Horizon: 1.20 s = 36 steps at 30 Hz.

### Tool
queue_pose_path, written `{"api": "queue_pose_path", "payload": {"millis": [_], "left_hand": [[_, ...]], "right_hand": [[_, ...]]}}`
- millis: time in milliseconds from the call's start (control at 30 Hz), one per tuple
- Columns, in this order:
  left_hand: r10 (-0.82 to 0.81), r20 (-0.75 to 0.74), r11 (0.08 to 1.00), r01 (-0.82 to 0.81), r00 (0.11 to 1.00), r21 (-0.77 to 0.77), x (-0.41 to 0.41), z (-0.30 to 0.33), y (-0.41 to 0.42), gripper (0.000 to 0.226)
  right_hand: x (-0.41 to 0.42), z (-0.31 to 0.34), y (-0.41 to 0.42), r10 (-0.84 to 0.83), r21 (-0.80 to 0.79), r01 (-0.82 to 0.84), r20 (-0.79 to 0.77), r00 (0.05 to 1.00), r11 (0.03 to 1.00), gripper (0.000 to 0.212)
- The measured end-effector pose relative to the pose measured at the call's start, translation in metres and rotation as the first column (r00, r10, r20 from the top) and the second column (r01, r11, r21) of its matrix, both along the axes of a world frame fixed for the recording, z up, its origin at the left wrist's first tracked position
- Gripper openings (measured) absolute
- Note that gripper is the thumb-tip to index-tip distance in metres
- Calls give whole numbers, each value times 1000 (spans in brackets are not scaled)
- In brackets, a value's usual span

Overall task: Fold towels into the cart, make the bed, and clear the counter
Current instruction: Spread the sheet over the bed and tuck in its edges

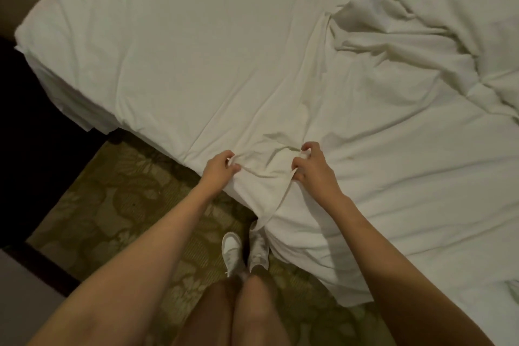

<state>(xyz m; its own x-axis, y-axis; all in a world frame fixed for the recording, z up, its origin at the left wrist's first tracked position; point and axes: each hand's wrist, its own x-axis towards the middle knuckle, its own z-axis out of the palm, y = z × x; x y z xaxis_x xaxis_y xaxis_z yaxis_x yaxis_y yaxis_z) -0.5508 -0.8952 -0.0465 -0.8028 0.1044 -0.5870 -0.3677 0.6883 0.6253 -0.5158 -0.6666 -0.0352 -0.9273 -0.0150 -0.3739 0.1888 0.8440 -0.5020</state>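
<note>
A white bed sheet (224, 64) covers the bed and hangs over its near edge. My left hand (219, 167) pinches the sheet's edge at the bed's near side. My right hand (310, 167) grips a raised fold of the same edge a little to the right. Between the two hands the cloth is bunched and lifted. The left part of the sheet lies fairly flat. The right part is heavily creased, with a rumpled heap (421, 22) at the upper right.
Patterned green-gold carpet (118, 205) lies below the bed, and my white shoes (244, 250) stand on it against the bed's side. A dark gap (42, 135) is at the left, and a pale furniture corner (25, 298) sits at the lower left.
</note>
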Motion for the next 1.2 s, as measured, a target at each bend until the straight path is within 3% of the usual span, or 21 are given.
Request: {"api": "queue_pose_path", "payload": {"millis": [200,300,367,433,467,567,700,833,1000,1067,1133,1200], "left_hand": [[121,-15,992,-120,993,35,-25,14,-55,14],[166,-14,985,-165,986,47,-29,14,-82,22],[159,-36,986,-160,987,-36,-28,10,-92,34],[151,-63,980,-158,987,-123,-20,9,-83,38],[182,-61,980,-186,981,-71,-13,8,-71,34],[239,69,927,-248,969,280,11,3,-29,29],[159,272,853,-270,949,446,36,-16,16,40],[171,245,893,-255,954,370,47,-26,27,28],[166,180,901,-223,970,372,53,-15,-11,19],[306,176,891,-346,936,292,45,-10,-42,22],[543,94,825,-551,834,128,27,-3,-93,25],[608,-6,792,-606,794,77,16,6,-144,27]], "right_hand": [[-45,4,-31,419,164,-396,-137,898,903,17],[-68,8,-48,537,196,-530,15,843,825,9],[-78,8,-56,565,213,-578,123,816,788,11],[-80,7,-62,557,191,-573,132,820,797,10],[-80,6,-64,544,165,-557,121,831,814,9],[-79,7,-68,509,127,-517,90,856,847,12],[-78,9,-67,374,62,-379,77,924,923,15],[-77,9,-62,273,13,-275,77,959,961,16],[-75,2,-59,394,124,-400,69,917,908,23],[-74,-1,-60,401,155,-403,41,915,902,19],[-75,-4,-64,372,150,-366,-11,928,918,17],[-80,-8,-71,369,138,-360,-42,928,923,15]]}}
